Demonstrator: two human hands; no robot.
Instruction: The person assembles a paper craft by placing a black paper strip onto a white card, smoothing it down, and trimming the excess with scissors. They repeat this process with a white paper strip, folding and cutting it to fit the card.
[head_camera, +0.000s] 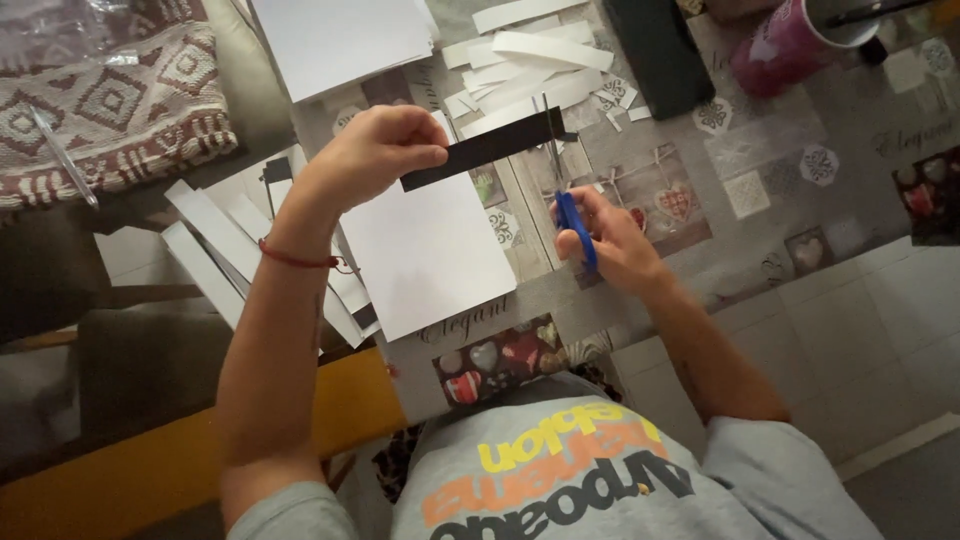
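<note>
- Bench (780, 190): covered with a patterned cloth of pale squares, hearts and ornaments; its near edge runs just in front of the person's chest.
- Floor (880, 330): pale tiles, seen past the right edge of the bench.
- Left hand (375, 150): closed in a pinch on one end of a black strip (485, 150), raised above the bench; a red cord circles the wrist.
- Black strip: long and narrow, held level over the middle of the bench, its free end reaching the scissors.
- Right hand (610, 235): fingers curled through the blue handles of the scissors (565, 185); blades point away from the person, meeting the strip's far end. How far the blades stand apart is hard to make out.
- White sheet (425, 245): lies flat beneath the strip, near the bench's near edge.
- White strips (525, 60): loose heap toward the far edge.
- Further white strips (215, 245): fanned out at the left edge, partly hidden by the left forearm.
- Large white paper (340, 40): far left corner, cut off by the frame.
- Pink mug (790, 40): far right corner, top cut off.
- Dark flat object (660, 50): beside the mug, kind unclear.
- Woven patterned fabric (110, 95): left of the bench, a thin pen-like item upon it.
</note>
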